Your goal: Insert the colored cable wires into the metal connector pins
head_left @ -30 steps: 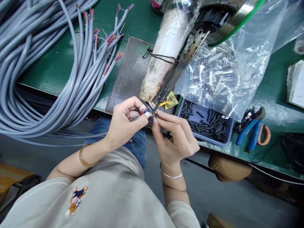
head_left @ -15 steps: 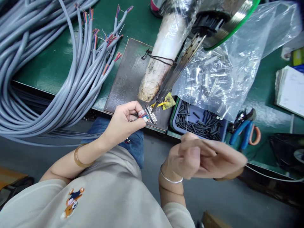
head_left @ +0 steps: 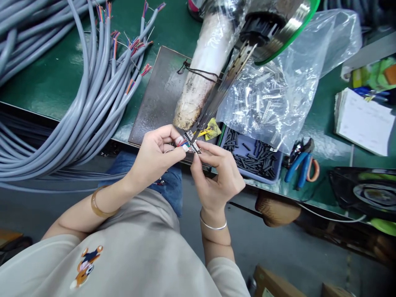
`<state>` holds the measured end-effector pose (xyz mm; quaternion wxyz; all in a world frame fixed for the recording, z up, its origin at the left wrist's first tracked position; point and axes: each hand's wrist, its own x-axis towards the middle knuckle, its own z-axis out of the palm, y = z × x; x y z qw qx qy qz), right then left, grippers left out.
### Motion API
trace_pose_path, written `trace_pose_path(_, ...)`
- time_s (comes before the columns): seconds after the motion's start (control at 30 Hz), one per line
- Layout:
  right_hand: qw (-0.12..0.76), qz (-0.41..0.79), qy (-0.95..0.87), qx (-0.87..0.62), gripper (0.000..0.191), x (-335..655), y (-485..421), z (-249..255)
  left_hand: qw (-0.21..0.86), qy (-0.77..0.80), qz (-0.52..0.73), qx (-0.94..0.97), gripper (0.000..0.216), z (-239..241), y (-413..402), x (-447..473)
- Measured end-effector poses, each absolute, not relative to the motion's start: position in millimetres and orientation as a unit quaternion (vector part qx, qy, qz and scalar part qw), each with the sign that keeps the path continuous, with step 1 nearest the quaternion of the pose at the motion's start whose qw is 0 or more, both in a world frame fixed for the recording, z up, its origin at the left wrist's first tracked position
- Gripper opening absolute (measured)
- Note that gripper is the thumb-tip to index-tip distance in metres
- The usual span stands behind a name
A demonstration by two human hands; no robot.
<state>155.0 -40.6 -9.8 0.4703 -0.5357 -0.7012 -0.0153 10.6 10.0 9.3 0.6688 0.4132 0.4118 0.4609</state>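
- Taking the connector (head_left: 194,143) as the clock's centre, it sits at the bench's near edge, between the person's two hands, with the tip of what looks like a soldering iron (head_left: 230,76) coming down to it from one o'clock.
- The left hand (head_left: 157,150), at nine o'clock, pinches coloured wires (head_left: 182,143) between thumb and forefinger, right against the connector's back.
- The right hand (head_left: 218,169), at four o'clock, has thumb and forefinger drawn near each other at the connector's lower end; whether they grip anything thin cannot be told.
- The step in hand appears to be joining wires to pins.
- The next move likely calls for steady wires, one lined up with its pin, and skin kept off the iron.
- The green bench (head_left: 173,24) carries a dark board (head_left: 154,90) at eleven, a wrapped roll (head_left: 213,37) at twelve, and grey cables (head_left: 77,103) toward ten.
- A clear bag (head_left: 309,62) of metal parts lies at two; a tray (head_left: 272,179) of black tubes and some pliers (head_left: 299,169) lie past three, a notepad (head_left: 363,123) farther out.
- Below, grey floor (head_left: 247,243) shows, with a cardboard box (head_left: 275,284) at five.
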Motion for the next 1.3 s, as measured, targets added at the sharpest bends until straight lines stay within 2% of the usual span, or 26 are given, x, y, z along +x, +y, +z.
trace_pose_path(0.53, 0.446, -0.058, -0.714, -0.537, 0.018, 148.6, -40.8, 2.0, 0.649, 0.408, 0.479, 0.427, 0.020, 13.7, 9.7, 8.8)
trace_pose_path(0.73, 0.411, -0.070, -0.743, -0.523, 0.017, 152.8, -42.6, -3.8, 0.666, 0.424, 0.432, 0.435, 0.021, 9.9, 10.8, 5.5)
trace_pose_path(0.83, 0.438, -0.048, -0.720, -0.537, 0.015, 159.1, -44.8, -8.1, 0.662, 0.441, 0.409, 0.447, 0.019, 6.3, 6.0, 5.0)
trace_pose_path(0.93, 0.469, 0.009, -0.675, -0.570, 0.011, 166.1, -46.8, -5.2, 0.615, 0.448, 0.402, 0.509, 0.015, 2.7, -3.0, 4.9)
trace_pose_path(1.07, 0.411, 0.112, -0.695, -0.578, 0.010, 170.1, -48.0, 8.9, 0.523, 0.400, 0.408, 0.633, 0.011, -0.7, -14.6, 2.8)
trace_pose_path(1.13, 0.414, 0.126, -0.705, -0.562, 0.013, 169.1, -49.1, 13.8, 0.507, 0.381, 0.427, 0.644, 0.009, -1.5, -17.5, 0.4)
trace_pose_path(1.2, 0.443, 0.105, -0.707, -0.541, 0.016, 167.1, -51.0, 13.3, 0.548, 0.381, 0.446, 0.597, 0.006, -1.6, -17.7, -3.1)
trace_pose_path(1.3, 0.478, 0.028, -0.717, -0.506, 0.019, 164.3, -54.6, 1.4, 0.678, 0.358, 0.434, 0.473, 0.017, -1.7, -14.1, -9.3)
